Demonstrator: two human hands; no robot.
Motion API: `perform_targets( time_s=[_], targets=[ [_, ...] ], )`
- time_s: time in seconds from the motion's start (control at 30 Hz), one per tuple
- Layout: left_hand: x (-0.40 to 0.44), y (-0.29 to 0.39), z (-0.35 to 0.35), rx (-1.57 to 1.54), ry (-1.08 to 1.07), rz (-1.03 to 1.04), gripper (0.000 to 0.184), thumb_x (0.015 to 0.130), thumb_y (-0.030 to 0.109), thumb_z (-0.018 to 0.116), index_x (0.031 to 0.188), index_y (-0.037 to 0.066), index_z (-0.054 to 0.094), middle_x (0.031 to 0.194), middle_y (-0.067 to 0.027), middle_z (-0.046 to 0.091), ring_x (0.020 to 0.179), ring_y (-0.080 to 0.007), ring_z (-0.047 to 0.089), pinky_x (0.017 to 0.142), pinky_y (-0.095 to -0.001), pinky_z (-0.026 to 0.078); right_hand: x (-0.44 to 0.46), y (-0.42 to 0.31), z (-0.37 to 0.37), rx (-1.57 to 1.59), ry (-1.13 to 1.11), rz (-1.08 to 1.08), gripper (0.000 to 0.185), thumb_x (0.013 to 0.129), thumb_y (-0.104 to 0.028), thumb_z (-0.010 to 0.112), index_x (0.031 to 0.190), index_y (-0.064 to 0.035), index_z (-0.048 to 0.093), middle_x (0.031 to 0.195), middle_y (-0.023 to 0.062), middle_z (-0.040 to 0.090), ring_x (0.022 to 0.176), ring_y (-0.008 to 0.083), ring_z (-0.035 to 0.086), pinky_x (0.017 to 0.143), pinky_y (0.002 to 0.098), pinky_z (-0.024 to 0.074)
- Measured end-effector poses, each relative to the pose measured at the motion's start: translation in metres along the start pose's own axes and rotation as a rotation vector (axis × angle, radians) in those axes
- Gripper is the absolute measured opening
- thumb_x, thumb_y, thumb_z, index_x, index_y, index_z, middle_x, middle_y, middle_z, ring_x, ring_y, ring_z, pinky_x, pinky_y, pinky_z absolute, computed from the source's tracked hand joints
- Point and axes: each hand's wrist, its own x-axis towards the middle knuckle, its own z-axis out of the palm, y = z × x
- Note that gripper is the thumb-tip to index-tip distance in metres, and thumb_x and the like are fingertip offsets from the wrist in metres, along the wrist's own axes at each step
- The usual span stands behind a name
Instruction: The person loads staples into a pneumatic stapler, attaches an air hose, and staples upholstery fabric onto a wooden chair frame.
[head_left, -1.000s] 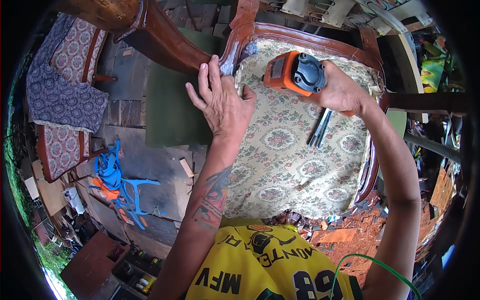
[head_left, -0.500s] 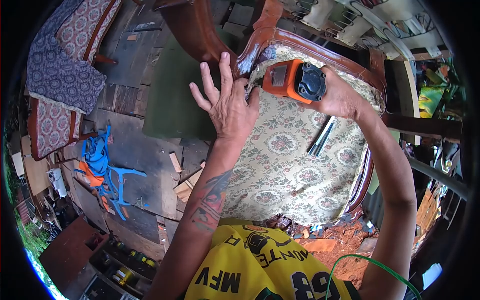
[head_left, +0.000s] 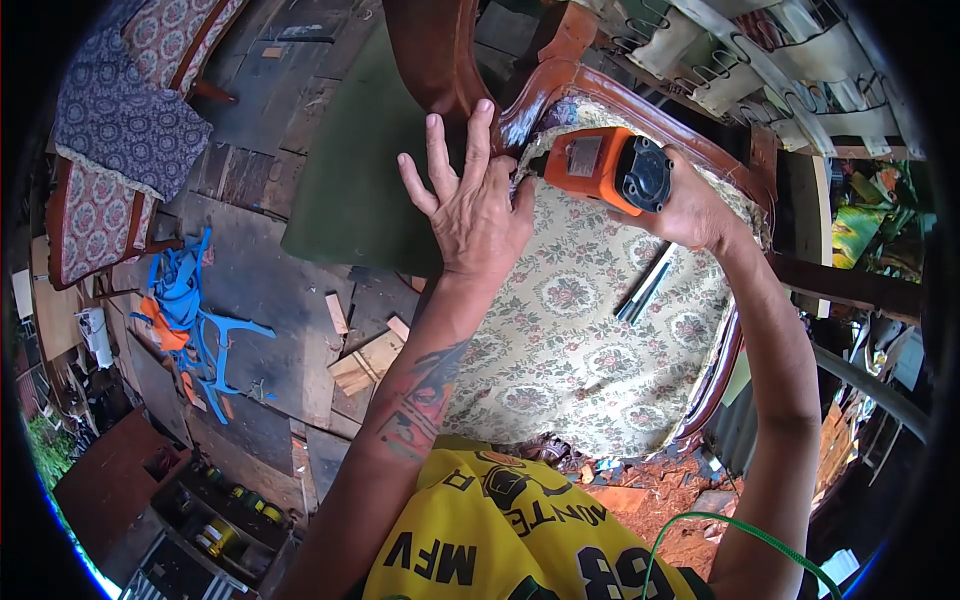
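A wooden chair seat is covered with cream floral fabric (head_left: pixel 570 350), its edge against the carved brown frame (head_left: pixel 665 120). My right hand (head_left: pixel 690 205) grips an orange and black staple gun (head_left: pixel 590 165), its nose at the seat's far left corner. There my left hand (head_left: pixel 475 215) has its thumb and index finger closed at the fabric's edge, close to the nose; the other fingers spread toward the frame. The fingertips' exact hold is partly hidden. On the fabric below the staple gun lie slender dark and light pointed pieces (head_left: pixel 645 285), perhaps scissor blades.
A green panel (head_left: pixel 340 190) lies left of the chair. Blue straps (head_left: pixel 185 290) and wood offcuts (head_left: pixel 365 360) are on the plank floor. Another upholstered piece (head_left: pixel 105 210) stands at far left. A green hose (head_left: pixel 745 530) crosses near my right arm.
The view has shifted slightly, so the chair, hands and staple gun appear a little further right and lower. Both hands keep nearly the same pose at the seat's corner.
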Motion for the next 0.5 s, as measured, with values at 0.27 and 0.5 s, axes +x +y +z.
perform_targets(
  time_s=[0.27,0.5],
  targets=[
    [0.0001,-0.0005,0.0003,0.002,0.002,-0.001,0.021,0.081,0.03,0.078,0.088,0.01,0.077,0.164,-0.0008,0.034,0.154,-0.0408,0.014,0.119,-0.0646,-0.002,-0.0022,-0.0059,0.0002,-0.038,-0.017,0.0,0.044,0.076,-0.016,0.087,0.112,-0.0026,0.068,0.102,0.0099,0.073,0.092,0.0173,0.07,0.089,0.0339,0.0559],
    [-0.0013,-0.0001,0.0017,0.002,0.003,0.004,0.022,0.081,0.031,0.079,0.088,0.01,0.076,0.164,-0.0013,0.034,0.153,-0.0405,0.015,0.119,-0.0646,-0.001,0.0012,0.0014,0.0074,-0.067,0.097,-0.132,0.036,0.076,-0.015,0.081,0.107,-0.0024,0.07,0.091,0.0105,0.075,0.082,0.0189,0.072,0.085,0.0352,0.0579]
  ],
)
